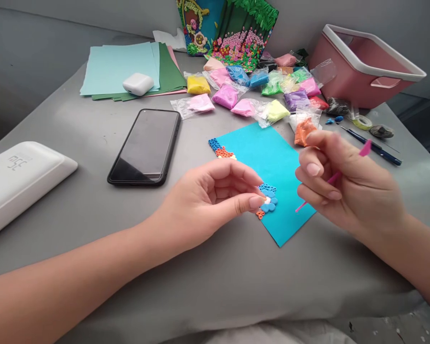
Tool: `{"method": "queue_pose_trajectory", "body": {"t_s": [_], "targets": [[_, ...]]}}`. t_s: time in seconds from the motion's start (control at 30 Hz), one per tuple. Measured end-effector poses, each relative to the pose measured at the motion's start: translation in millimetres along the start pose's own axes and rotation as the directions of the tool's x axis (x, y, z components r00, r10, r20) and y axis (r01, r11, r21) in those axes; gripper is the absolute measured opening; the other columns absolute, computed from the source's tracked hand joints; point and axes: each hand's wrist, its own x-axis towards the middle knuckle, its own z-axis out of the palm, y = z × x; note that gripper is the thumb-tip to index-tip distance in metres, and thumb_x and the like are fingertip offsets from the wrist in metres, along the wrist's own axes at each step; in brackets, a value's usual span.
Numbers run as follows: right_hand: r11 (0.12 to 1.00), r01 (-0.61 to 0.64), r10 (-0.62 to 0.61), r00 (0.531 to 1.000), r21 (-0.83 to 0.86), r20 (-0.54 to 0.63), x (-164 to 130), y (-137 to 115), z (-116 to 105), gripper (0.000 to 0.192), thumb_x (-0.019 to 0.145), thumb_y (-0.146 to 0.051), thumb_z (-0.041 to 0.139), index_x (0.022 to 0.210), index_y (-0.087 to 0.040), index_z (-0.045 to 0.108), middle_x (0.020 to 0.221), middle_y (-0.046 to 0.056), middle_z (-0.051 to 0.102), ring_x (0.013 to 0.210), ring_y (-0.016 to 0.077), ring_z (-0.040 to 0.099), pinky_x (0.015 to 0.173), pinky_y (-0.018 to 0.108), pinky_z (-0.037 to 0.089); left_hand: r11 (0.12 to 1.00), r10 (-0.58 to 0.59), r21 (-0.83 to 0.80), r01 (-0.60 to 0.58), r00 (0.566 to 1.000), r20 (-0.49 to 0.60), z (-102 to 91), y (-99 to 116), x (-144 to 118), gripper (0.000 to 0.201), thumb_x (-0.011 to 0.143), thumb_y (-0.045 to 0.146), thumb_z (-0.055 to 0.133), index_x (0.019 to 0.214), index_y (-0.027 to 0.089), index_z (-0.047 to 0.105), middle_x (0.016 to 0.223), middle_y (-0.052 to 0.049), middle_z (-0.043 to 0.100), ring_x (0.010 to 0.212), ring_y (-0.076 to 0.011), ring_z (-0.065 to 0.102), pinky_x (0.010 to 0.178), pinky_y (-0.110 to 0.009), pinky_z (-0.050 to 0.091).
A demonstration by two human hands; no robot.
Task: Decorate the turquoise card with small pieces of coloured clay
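Left hand (206,203), fingertips slightly apart, is at one blue flower (271,206), hold unclear; at two o'clock, right hand (354,186) curls round one pink tool (334,178).

Shows a bare left hand (215,196) and a bare right hand (361,186), with slim fingers (236,168), plain, rounded nails (256,202) and bare forearms (111,263).

Head camera looks forward — down over a table (200,286).
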Motion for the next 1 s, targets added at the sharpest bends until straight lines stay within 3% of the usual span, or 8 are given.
{"method": "queue_pose_trajectory", "body": {"t_s": [0.17, 0.23, 0.3, 0.4, 0.47, 0.53, 0.63, 1.0], "targets": [[0.996, -0.091, 0.091, 0.993, -0.007, 0.072, -0.2, 0.3, -3.8, 0.018, 0.095, -0.04, 0.073, 0.096, -0.028, 0.059, 0.051, -0.013, 0.032, 0.04, 0.0082, 0.014, 0.033, 0.02, 0.021, 0.999, 0.022, 0.046, -0.021, 1.0, -0.014, 1.9, 0.4, 0.2, 0.011, 0.084, 0.012, 0.08, 0.085, 0.017, 0.071, 0.079, 0.003, 0.074, 0.074, -0.0095, 0.075, 0.069, -0.016, 0.063], [0.996, 0.008, 0.003, 0.992, -0.087, 0.126, -5.4, 2.4, -3.2, 0.027, 0.097, -0.044, 0.07, 0.083, -0.025, 0.057, 0.047, -0.012, 0.028, 0.041, 0.0086, 0.018, 0.036, 0.021, 0.021, 0.996, 0.05, 0.081, -0.046, 0.997, -0.051, 2.2, 0.4, -0.3, 0.012, 0.083, 0.015, 0.082, 0.084, 0.017, 0.07, 0.08, 0.002, 0.074, 0.072, -0.0107, 0.074, 0.068, -0.019, 0.064], [0.93, 0.246, -0.195, 0.96, -0.274, 0.199, -12.8, 3.7, -1.0, 0.046, 0.096, -0.049, 0.069, 0.065, -0.022, 0.049, 0.046, -0.009, 0.03, 0.043, 0.0085, 0.025, 0.04, 0.024, 0.024, 0.993, 0.074, 0.095, -0.066, 0.994, -0.078, 1.9, 0.0, -1.2, 0.013, 0.082, 0.016, 0.083, 0.082, 0.018, 0.07, 0.079, 0.002, 0.074, 0.071, -0.0112, 0.074, 0.069, -0.02, 0.064], [0.521, 0.588, -0.452, 0.805, -0.618, 0.384, -22.9, 2.7, 5.4, 0.051, 0.094, -0.046, 0.073, 0.058, -0.02, 0.049, 0.053, -0.004, 0.041, 0.049, 0.0092, 0.038, 0.045, 0.028, 0.034, 0.995, 0.087, 0.053, -0.086, 0.996, -0.03, 0.6, -1.1, -3.3, 0.012, 0.082, 0.011, 0.081, 0.08, 0.018, 0.071, 0.079, 0.002, 0.074, 0.073, -0.0105, 0.074, 0.071, -0.018, 0.064], [0.25, 0.637, -0.501, 0.729, -0.729, 0.466, -26.3, 1.1, 10.7, 0.021, 0.093, -0.024, 0.077, 0.075, -0.021, 0.066, 0.067, 0.0, 0.058, 0.058, 0.0108, 0.054, 0.051, 0.027, 0.046, 0.997, 0.079, 0.015, -0.08, 0.996, 0.03, 0.0, -1.8, -5.0, 0.011, 0.083, 0.008, 0.079, 0.083, 0.017, 0.072, 0.08, 0.002, 0.075, 0.076, -0.0096, 0.075, 0.073, -0.017, 0.064], [0.118, 0.645, -0.508, 0.693, -0.755, 0.512, -26.8, 0.3, 14.8, 0.014, 0.09, -0.008, 0.076, 0.097, -0.02, 0.073, 0.082, 0.004, 0.068, 0.069, 0.0122, 0.064, 0.06, 0.025, 0.055, 0.999, 0.052, -0.014, -0.051, 0.996, 0.074, 0.0, -2.1, -6.4, 0.014, 0.085, 0.008, 0.078, 0.091, 0.018, 0.072, 0.083, 0.002, 0.077, 0.08, -0.0094, 0.076, 0.076, -0.017, 0.064], [0.084, 0.646, -0.487, 0.691, -0.758, 0.535, -26.0, 1.8, 17.2, 0.021, 0.091, -0.008, 0.075, 0.109, -0.019, 0.073, 0.087, 0.005, 0.072, 0.074, 0.0123, 0.068, 0.065, 0.024, 0.06, 0.999, 0.001, -0.046, 0.004, 0.994, 0.109, 0.9, -2.4, -7.0, 0.021, 0.086, 0.008, 0.078, 0.1, 0.02, 0.069, 0.088, 0.002, 0.08, 0.084, -0.0103, 0.078, 0.077, -0.017, 0.065], [0.065, 0.657, -0.483, 0.679, -0.751, 0.552, -25.4, 7.9, 17.2, 0.01, 0.096, -0.008, 0.066, 0.098, -0.017, 0.072, 0.084, 0.006, 0.072, 0.075, 0.0115, 0.07, 0.066, 0.022, 0.062, 0.995, -0.025, -0.089, 0.036, 0.992, 0.121, 0.9, -4.1, -5.2, 0.02, 0.087, 0.011, 0.08, 0.101, 0.017, 0.068, 0.084, 0.004, 0.08, 0.082, -0.0075, 0.077, 0.077, -0.014, 0.064]]}}
